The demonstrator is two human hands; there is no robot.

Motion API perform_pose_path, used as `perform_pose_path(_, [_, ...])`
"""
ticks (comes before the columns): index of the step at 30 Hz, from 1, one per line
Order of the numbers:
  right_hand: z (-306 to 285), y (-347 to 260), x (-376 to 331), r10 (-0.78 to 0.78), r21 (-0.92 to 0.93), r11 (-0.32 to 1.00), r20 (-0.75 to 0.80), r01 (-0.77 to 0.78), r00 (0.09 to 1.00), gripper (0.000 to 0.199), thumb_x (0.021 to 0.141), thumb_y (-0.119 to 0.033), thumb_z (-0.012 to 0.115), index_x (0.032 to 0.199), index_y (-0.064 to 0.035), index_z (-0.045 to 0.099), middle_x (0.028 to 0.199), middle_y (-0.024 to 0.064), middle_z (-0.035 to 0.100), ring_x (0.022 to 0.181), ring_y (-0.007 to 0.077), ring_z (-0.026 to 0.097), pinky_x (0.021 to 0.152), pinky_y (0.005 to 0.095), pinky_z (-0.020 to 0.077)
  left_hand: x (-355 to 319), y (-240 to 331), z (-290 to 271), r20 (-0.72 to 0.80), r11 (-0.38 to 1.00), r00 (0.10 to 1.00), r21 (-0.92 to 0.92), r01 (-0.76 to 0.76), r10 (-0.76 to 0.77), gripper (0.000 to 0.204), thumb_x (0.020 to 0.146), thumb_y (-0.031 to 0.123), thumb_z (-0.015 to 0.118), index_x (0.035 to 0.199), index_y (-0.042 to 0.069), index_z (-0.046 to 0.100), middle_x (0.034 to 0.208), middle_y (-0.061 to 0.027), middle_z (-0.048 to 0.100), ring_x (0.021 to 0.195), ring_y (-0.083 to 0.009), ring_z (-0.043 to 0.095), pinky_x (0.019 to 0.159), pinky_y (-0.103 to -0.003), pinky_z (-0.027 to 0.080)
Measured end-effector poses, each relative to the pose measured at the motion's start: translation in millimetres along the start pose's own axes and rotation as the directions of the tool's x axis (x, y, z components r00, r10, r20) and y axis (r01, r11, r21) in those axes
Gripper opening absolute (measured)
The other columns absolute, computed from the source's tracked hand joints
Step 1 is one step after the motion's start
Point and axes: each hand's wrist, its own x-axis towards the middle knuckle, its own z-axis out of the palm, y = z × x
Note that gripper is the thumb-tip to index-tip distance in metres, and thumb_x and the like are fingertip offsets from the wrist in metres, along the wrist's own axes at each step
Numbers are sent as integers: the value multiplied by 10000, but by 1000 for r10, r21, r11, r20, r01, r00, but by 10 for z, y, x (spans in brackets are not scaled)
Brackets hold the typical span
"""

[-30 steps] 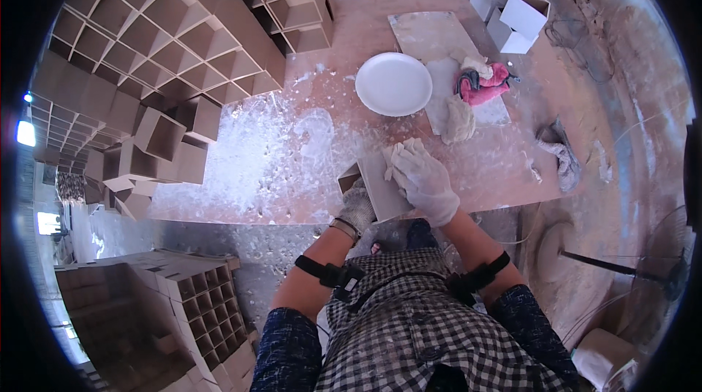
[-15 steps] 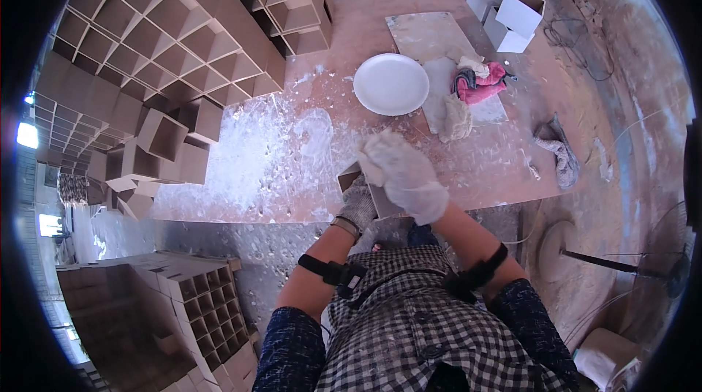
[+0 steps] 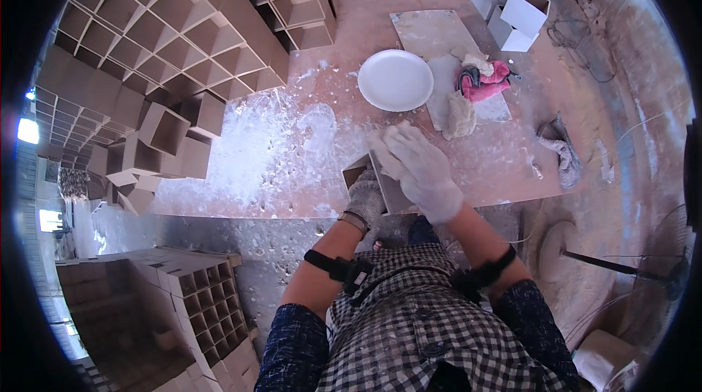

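A small open cardboard box [image 3: 395, 193] stands tilted at the near edge of the table. My left hand [image 3: 365, 194], in a grey knit glove, reaches into its open side and grips it from within. Over the box's right side lies my right hand [image 3: 420, 172], in a whitish glove. Its fingers are bent over a pale cloth-like wad [image 3: 385, 154] pressed on the box; the hand hides much of that wad. Beyond the hands sits a white oval plate [image 3: 395, 80].
Open brown boxes [image 3: 164, 129] are stacked at the left, white boxes [image 3: 523, 12] at the far right. A board [image 3: 428, 30] bears a pink cloth [image 3: 488, 83] and a beige rag [image 3: 459, 115]. Another cloth [image 3: 559, 151] lies right. A fan [image 3: 559, 253] stands beside the table.
My right hand has shifted slightly right along the box's side, and its fingers are more spread out. The box remains in my left hand. The whole view has shifted a little.
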Motion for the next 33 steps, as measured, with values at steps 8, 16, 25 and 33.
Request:
perform_pose_path(8, [-138, -428, -811, 69, 291, 952, 91, -92, 993, 353, 788, -134, 616, 1111, -7, 551, 1110, 158, 575, 1071, 318, 538, 869, 366, 470, -93, 261, -126, -19, 973, 984, 144, 180, -180, 505, 869, 342, 592, 1284, 65, 522, 1318, -187, 518, 1215, -323, 506, 990, -380, 426])
perform_pose_path(16, [72, 98, -32, -89, 4, 996, 17, 89, 996, 372, 762, -154, 576, 1099, -1, 604, 1187, 144, 549, 1131, 334, 510, 983, 455, 401, 6, 381, -122, 34, 993, 997, 95, 71, -75, 532, 898, 323, 565, 1337, 41, 463, 1327, -173, 508, 1247, -292, 474, 1044, -358, 373])
perform_pose_path(25, [321, -132, -819, -142, 245, 962, 66, 122, 988, 418, 765, -193, 597, 1142, -12, 584, 1143, 131, 582, 1147, 282, 519, 1054, 429, 365, -145, 236, -87, 15, 977, 999, -211, 32, -29, 604, 829, 367, 627, 1315, 41, 476, 1327, -176, 497, 1259, -296, 450, 1044, -358, 369])
perform_pose_path(33, [286, 24, -55, -84, 36, 996, 151, 79, 985, 362, 741, -172, 608, 1063, -7, 593, 1135, 141, 567, 1136, 323, 523, 1005, 452, 423, -88, 8, -5, 3, 1000, 1000, 5, -9, 9, 509, 874, 327, 598, 1295, 53, 516, 1310, -132, 534, 1205, -276, 510, 996, -359, 421])
